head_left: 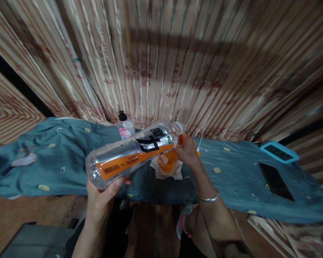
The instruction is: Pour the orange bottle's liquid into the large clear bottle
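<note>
A large clear plastic bottle [134,152] with an orange and black label is held tilted, its open neck up to the right. My left hand [104,191] wraps round its lower end from below. Near the neck, my right hand [187,148] is closed, with a small orange-red thing partly showing at its fingers; what that is cannot be made out. Under the bottle, a container of orange liquid [167,160] stands on a crumpled white tissue [174,174]. Behind the bottle is a clear bottle with a black cap [126,125].
A teal patterned cloth [220,182] covers the long surface. On its right lie a black phone [276,181] and a blue-framed device [279,152]. A thin white tube [201,140] stands behind my right hand. Pleated curtain [161,71] hangs behind.
</note>
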The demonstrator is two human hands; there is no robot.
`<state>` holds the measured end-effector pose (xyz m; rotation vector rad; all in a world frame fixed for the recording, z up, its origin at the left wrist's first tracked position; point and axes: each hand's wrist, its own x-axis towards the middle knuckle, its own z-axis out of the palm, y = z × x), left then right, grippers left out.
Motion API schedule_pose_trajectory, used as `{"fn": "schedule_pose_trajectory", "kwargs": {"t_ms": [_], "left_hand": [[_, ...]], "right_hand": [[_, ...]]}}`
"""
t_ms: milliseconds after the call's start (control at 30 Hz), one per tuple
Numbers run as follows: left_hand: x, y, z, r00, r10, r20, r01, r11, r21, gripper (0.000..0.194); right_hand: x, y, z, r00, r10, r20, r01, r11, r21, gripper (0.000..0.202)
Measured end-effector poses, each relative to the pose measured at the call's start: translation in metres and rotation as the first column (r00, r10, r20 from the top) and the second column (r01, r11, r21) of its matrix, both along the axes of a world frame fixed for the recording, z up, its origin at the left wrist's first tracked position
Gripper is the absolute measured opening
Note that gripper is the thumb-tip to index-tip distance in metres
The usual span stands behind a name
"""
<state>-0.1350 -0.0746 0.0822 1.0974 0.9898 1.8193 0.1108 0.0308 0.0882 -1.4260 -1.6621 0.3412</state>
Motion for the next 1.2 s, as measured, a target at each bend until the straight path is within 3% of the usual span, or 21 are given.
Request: {"fn": "schedule_pose_trajectory", "kwargs": {"t_ms": [467,833,1200], "left_hand": [[0.001,0.001,-0.020,1.000,0.010,0.017,-0.011,0.999,0.033,0.034],[0.008,-0.007,-0.014,0.998,0.058,0.018,-0.058,0.998,-0.001,0.030],[0.012,-0.014,-0.010,0.994,0.105,0.011,-0.104,0.994,-0.016,0.033]], "right_hand": [[0.002,-0.002,0.004,1.000,-0.002,0.027,0.003,1.000,-0.030,0.033],[0.000,-0.005,0.004,0.999,0.010,0.032,-0.009,1.000,-0.023,0.038],[0.000,-0.005,0.004,0.999,0.017,0.048,-0.015,1.000,-0.024,0.031]]}}
